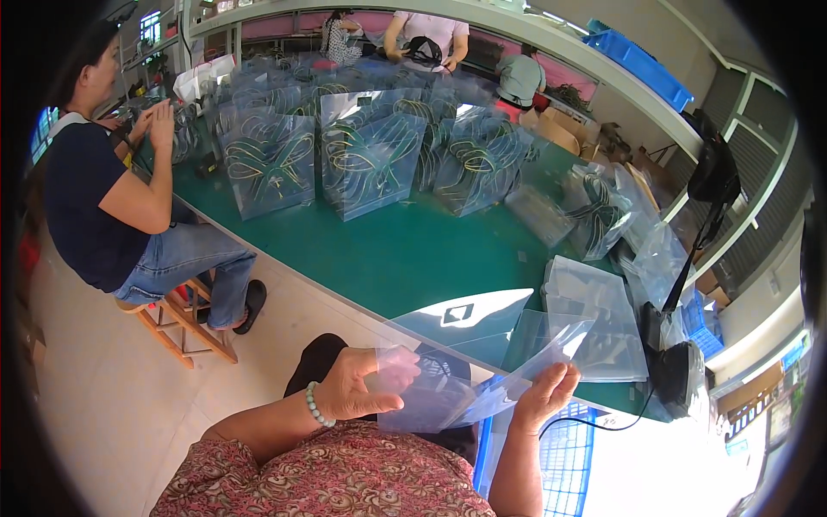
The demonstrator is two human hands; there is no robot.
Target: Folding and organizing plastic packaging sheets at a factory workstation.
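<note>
Between my two hands is a clear plastic packaging box [448, 383], partly unfolded, with a flap [465, 310] that has a cut-out sticking up toward the table. My left hand [357, 388], with a beaded bracelet at the wrist, holds its left side; the fingers show through the plastic and the thumb is in front. At the right edge, my right hand [549, 396] pinches the plastic with curled fingers. Beside it on the table lies a stack of flat clear plastic pieces [594, 323].
Across the green table [370, 258] stand several clear boxes [370, 164] holding looped green and yellow cords. A black desk lamp [676, 370] stands at the right edge, a blue crate [564, 457] below. A co-worker [99, 198] sits on a wooden stool at left; others work behind.
</note>
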